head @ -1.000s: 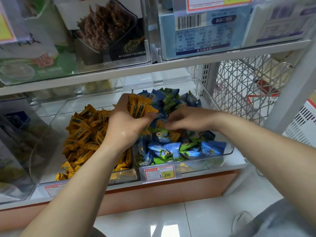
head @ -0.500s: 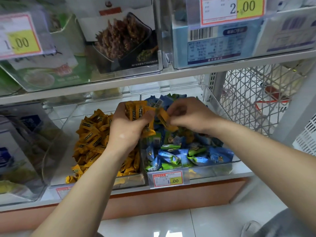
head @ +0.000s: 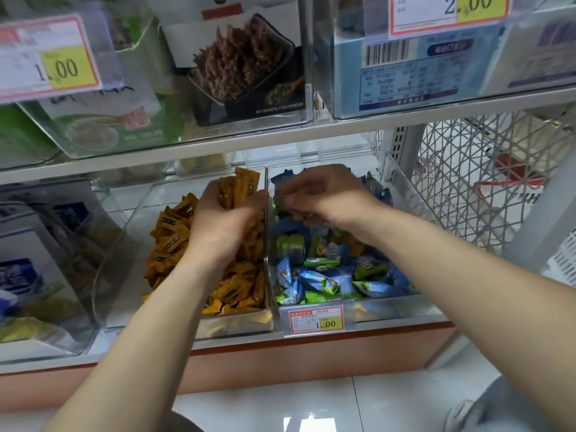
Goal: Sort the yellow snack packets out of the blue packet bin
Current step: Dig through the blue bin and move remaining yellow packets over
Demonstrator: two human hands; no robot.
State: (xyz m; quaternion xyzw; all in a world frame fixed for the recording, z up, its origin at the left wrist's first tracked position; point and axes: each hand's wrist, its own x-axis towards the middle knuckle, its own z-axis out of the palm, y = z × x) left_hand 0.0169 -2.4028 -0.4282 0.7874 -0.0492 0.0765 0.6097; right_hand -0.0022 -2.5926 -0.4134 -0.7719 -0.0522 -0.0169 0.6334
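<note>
Two clear bins sit side by side on the low shelf. The left bin (head: 131, 219) holds a pile of yellow snack packets (head: 174, 232). The right bin (head: 402, 198) is full of blue and green packets (head: 321, 282). My left hand (head: 227, 222) grips a bunch of yellow packets (head: 240, 188) above the yellow bin, just left of the divider. My right hand (head: 321, 194) hovers over the back of the blue packet bin, blurred, with its fingers loosely curled toward the divider. I see no packet between them.
A price tag (head: 316, 319) hangs on the blue bin's front. The upper shelf (head: 280, 135) with boxed goods lies close above both hands. A white wire basket (head: 483, 182) stands to the right, more clear bins (head: 40, 260) to the left, tiled floor below.
My right hand has let go of the yellow packet it pinched and moved off over the blue bin. My left hand with its bundle has shifted left, over the yellow bin.
</note>
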